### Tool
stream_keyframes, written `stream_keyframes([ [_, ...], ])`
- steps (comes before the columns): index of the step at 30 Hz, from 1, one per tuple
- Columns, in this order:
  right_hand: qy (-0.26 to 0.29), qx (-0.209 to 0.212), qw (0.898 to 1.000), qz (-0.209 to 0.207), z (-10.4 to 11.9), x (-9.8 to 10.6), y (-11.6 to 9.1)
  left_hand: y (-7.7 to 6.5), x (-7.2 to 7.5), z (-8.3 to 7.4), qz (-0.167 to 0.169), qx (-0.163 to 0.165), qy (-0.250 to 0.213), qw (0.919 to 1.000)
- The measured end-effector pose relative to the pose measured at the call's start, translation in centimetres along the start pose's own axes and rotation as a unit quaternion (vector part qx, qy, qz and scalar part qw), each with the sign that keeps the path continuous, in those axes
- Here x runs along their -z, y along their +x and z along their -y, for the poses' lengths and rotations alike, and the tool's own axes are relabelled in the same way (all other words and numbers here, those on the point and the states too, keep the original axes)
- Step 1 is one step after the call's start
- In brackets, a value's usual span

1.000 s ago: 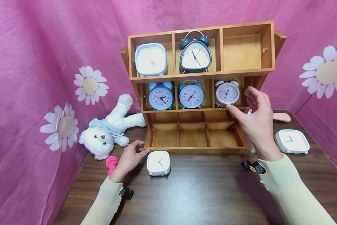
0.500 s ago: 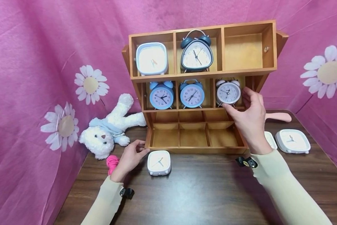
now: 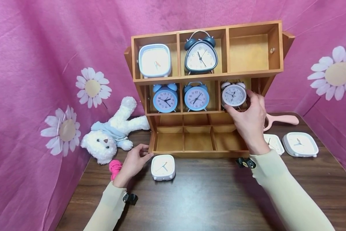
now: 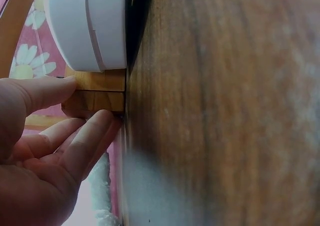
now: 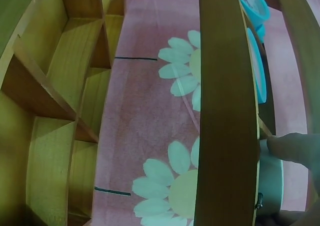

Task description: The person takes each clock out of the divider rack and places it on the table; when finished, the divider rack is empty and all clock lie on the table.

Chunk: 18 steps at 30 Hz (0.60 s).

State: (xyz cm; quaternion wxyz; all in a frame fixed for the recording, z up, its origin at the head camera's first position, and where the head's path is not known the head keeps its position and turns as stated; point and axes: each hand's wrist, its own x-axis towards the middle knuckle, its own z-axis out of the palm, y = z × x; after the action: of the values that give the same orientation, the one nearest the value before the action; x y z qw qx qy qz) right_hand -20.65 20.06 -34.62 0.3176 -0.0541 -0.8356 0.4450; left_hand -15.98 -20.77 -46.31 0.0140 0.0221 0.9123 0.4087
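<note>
In the head view my right hand [image 3: 248, 125] holds a round white twin-bell alarm clock [image 3: 233, 95] between thumb and fingers. That clock stands in the right compartment of the shelf's middle row; in the right wrist view the thumb [image 5: 295, 148] presses against the clock's casing [image 5: 270, 178]. My left hand [image 3: 134, 162] grips the lower left corner of the wooden shelf [image 3: 202, 154], as the left wrist view shows, with thumb on one side and fingers on the other. Close by that hand, a square white clock [image 3: 163, 167] lies face up on the table.
Two blue alarm clocks [image 3: 165, 100] share the middle row. A pale square clock [image 3: 155, 61] and a dark triangular clock [image 3: 201, 57] occupy the top row. Two white clocks [image 3: 300, 144] and a pink handle [image 3: 285, 119] lie at right; a teddy bear [image 3: 103, 141] and pink yarn [image 3: 114, 168] at left.
My right hand has moved left and closed in on the white twin-bell clock, exposing more of the pink-handled item and a square clock behind it. The left hand stays put.
</note>
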Motion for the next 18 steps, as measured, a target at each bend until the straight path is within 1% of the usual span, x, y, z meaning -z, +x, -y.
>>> stream_keyframes([
  [9, -0.008, 0.01, 1.0, -0.008, 0.35, -0.35, 0.14, 0.01, 0.13, -0.02, -0.002, -0.001, -0.001, 1.0],
  [15, 0.003, 0.009, 1.0, -0.023, 0.17, -0.51, 0.02, -0.09, 0.14, -0.13, 0.002, 0.002, -0.004, 1.0],
  [18, 0.014, 0.001, 0.999, -0.03, 0.05, -0.51, -0.08, -0.15, 0.13, -0.14, 0.002, 0.002, -0.004, 1.0],
])
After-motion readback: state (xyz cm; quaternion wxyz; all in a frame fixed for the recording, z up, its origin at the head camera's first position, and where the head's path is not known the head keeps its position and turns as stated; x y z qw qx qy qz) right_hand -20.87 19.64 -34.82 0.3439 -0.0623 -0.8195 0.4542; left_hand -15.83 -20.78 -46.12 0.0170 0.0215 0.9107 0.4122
